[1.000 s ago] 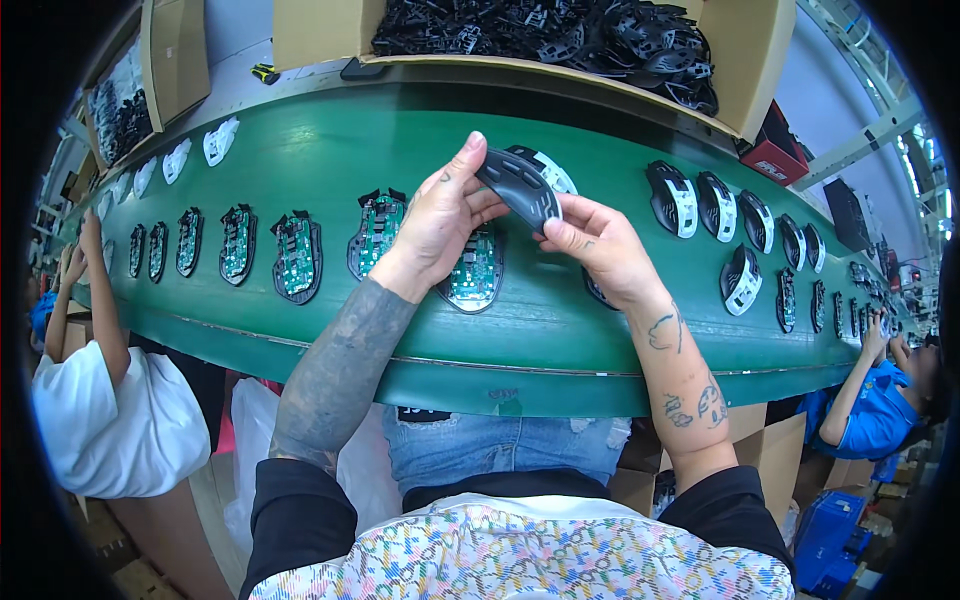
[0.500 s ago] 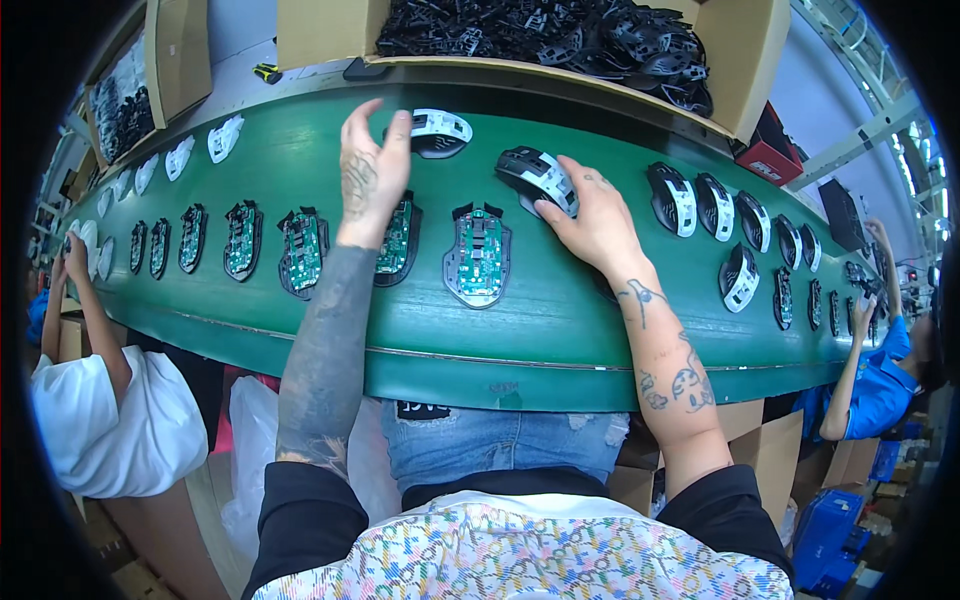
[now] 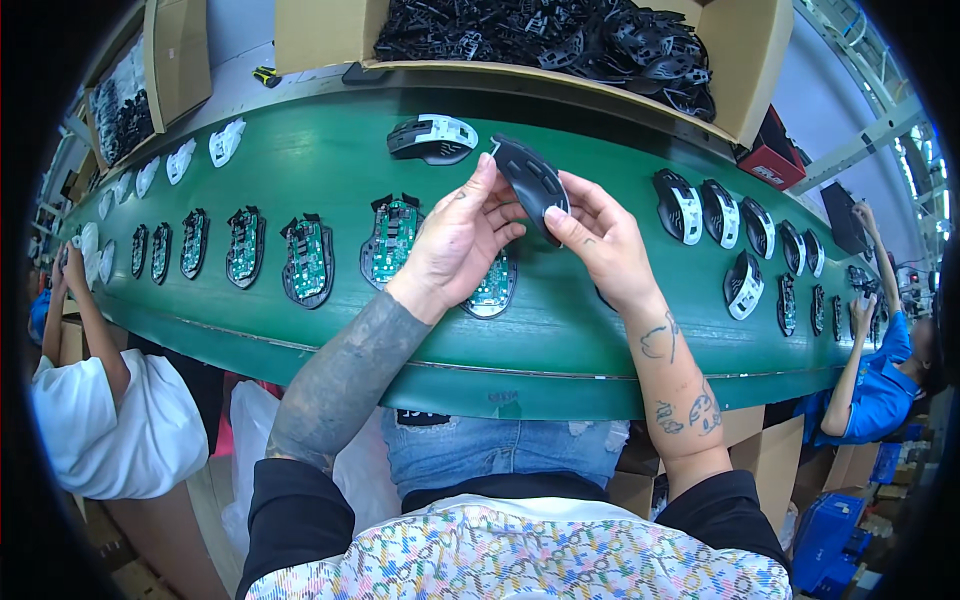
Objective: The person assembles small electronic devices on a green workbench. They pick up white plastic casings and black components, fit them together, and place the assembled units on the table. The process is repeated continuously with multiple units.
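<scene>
My right hand [image 3: 605, 240] grips a black mouse shell [image 3: 528, 180], thumb on its top and fingers at its right side, raised over the green belt. My left hand [image 3: 460, 235] is at the shell's left, palm turned up and fingers apart; its thumb tip is close to the shell's edge, and I cannot tell if it touches. Beyond my left hand lies a black-and-white mouse shell [image 3: 433, 138]. Mouse bases with green circuit boards lie nearby: one base [image 3: 390, 235] left of my fingers, another base [image 3: 492, 288] partly hidden under my left hand.
The green belt [image 3: 560, 340] carries rows of board-fitted bases [image 3: 306, 258], white shells [image 3: 226, 143] at left and black-and-white shells [image 3: 678, 205] at right. A cardboard box [image 3: 735, 80] of black parts stands behind. Co-workers sit at both sides, one in white [image 3: 150, 430], one in blue [image 3: 870, 380].
My right hand has turned the shell so its black outer face shows. My left hand has come from the upper left to beside the shell. The board-fitted bases near me have shifted.
</scene>
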### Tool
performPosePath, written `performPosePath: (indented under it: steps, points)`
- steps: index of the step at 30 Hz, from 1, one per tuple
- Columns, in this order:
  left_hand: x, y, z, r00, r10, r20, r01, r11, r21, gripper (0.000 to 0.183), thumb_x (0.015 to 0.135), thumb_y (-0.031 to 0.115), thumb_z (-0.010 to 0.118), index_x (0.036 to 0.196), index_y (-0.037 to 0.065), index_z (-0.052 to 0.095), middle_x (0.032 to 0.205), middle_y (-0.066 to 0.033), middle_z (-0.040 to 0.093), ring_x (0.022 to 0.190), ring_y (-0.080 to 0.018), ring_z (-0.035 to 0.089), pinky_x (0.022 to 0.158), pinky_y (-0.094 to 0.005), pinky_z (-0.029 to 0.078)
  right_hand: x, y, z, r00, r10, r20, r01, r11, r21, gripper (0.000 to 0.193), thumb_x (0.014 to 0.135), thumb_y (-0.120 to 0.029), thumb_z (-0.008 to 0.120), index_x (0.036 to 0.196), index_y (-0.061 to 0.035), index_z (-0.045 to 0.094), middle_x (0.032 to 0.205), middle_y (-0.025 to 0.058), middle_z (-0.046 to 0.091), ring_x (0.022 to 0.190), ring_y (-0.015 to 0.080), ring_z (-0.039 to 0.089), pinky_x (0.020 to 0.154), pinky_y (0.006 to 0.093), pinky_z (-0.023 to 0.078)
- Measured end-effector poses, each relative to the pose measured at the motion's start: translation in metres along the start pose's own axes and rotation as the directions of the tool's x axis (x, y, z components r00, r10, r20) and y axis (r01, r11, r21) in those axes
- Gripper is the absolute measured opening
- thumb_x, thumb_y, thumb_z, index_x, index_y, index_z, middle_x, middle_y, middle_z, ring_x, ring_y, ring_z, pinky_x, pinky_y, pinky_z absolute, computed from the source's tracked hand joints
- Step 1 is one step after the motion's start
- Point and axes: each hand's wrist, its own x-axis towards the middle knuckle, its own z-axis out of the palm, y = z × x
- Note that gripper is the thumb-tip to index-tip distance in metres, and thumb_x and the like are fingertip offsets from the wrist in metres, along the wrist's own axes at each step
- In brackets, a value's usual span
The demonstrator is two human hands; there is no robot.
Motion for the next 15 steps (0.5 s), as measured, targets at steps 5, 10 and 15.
performPosePath:
  steps: [5, 10, 15]
  points:
    - [-0.0003, -0.0011, 0.0027, 1.0, -0.025, -0.012, 0.025, 1.0, -0.018, 0.042, 0.095, 0.049, 0.047, 0.105, 0.01, 0.059, 0.095, -0.0011, 0.061, 0.087, -0.0109, 0.056, 0.077, -0.0265, 0.044, -0.0011, 0.0024, 0.0007, 1.0, -0.023, 0.006, 0.023, 0.999, -0.022, 0.056, 0.085, -0.017, 0.069, 0.13, 0.0059, 0.044, 0.114, 0.0127, 0.059, 0.099, 0.0152, 0.058, 0.083, 0.0267, 0.048]
    - [-0.0001, -0.0017, 0.0018, 0.998, -0.046, -0.031, 0.046, 0.999, 0.003, 0.043, 0.094, 0.05, 0.048, 0.105, 0.01, 0.059, 0.093, -0.0008, 0.06, 0.084, -0.0103, 0.055, 0.076, -0.0263, 0.044, 0.0001, 0.0072, -0.001, 0.996, -0.087, -0.013, 0.084, 0.989, -0.121, 0.056, 0.084, -0.019, 0.07, 0.129, 0.0047, 0.046, 0.113, 0.0117, 0.059, 0.101, 0.0151, 0.057, 0.082, 0.0259, 0.047]
    - [0.0001, -0.0003, 0.0034, 0.997, -0.059, -0.047, 0.058, 0.998, -0.011, 0.043, 0.095, 0.049, 0.046, 0.106, 0.009, 0.059, 0.097, -0.0025, 0.06, 0.089, -0.0114, 0.056, 0.079, -0.028, 0.044, 0.0001, 0.0085, -0.0007, 0.997, -0.077, -0.022, 0.074, 0.988, -0.135, 0.056, 0.084, -0.019, 0.07, 0.129, 0.0043, 0.047, 0.113, 0.0116, 0.06, 0.101, 0.0155, 0.057, 0.082, 0.0262, 0.047]
